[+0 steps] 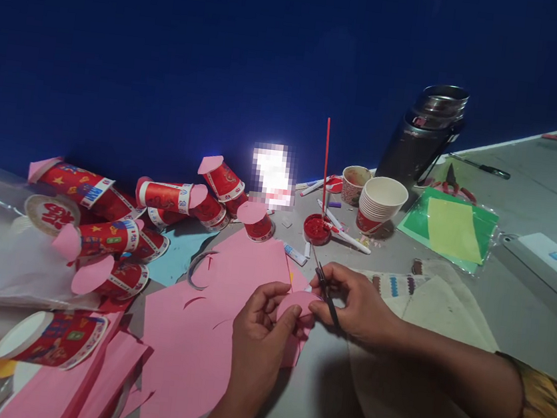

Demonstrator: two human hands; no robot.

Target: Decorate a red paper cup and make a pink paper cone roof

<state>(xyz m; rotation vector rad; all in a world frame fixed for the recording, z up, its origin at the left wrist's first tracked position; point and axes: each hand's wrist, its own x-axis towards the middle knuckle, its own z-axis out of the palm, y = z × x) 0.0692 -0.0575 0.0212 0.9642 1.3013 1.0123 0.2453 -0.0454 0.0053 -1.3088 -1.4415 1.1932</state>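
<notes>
My left hand (265, 328) is closed on the edge of a small rounded piece of pink paper (297, 302), thumb on top. My right hand (358, 304) pinches the other side of that piece between thumb and finger. Black-handled scissors (327, 295) are also in my right hand, their thin metal tips pointing up and away. Below both hands lies a large pink sheet (193, 340) with thin curved offcuts on it. My fingers partly hide the paper piece.
Red paper cups (104, 236) with pink paper discs crowd the left. Stacked white-rimmed cups (382, 204), a red paint pot (317, 229) with a stick, and a dark thermos (422, 135) stand behind. A green packet (450, 225) and power strip (553, 267) lie at right.
</notes>
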